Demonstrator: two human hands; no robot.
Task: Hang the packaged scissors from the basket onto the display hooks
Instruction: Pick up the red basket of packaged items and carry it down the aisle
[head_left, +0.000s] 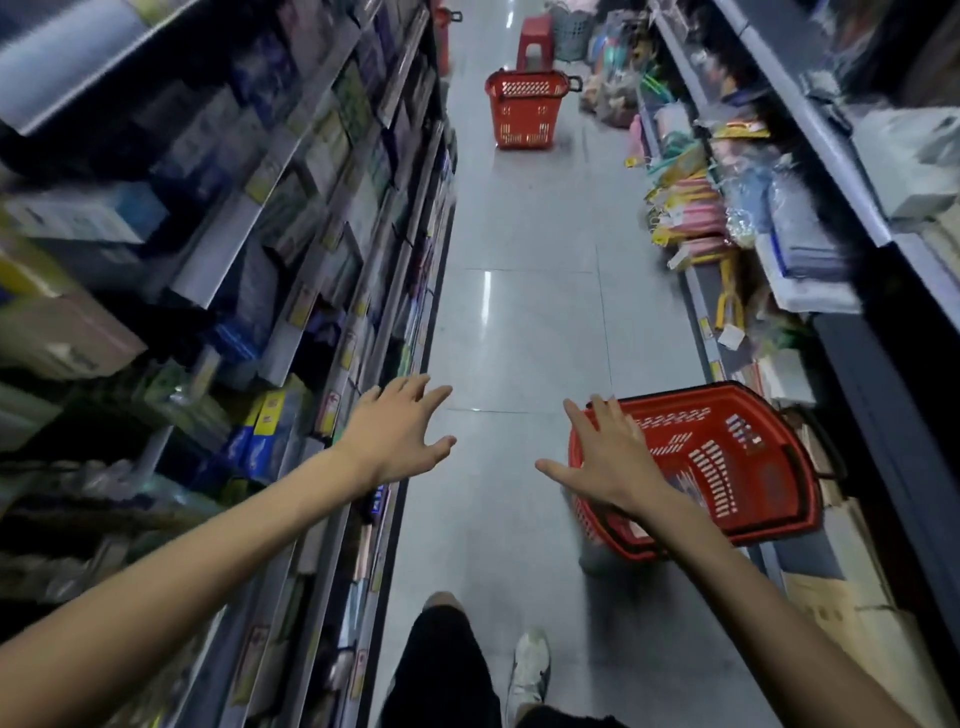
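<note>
Both hands are held empty, fingers spread: left hand (396, 440) at 7 o'clock, right hand (607, 457) above the rim of the red basket (727, 467) at 4 o'clock. No scissors packs are discernible inside. A pack is best gripped by its hang-hole header.

The grey tiled floor (524, 322) carries a red basket (727, 467) at its right edge. Well beyond that basket a second red basket (524, 111) stands mid-floor with a red stool (535, 44) just behind it. Cardboard boxes (831, 618) sit nearer than the first basket, and a white shoe (530, 670) is planted to its near left.
</note>
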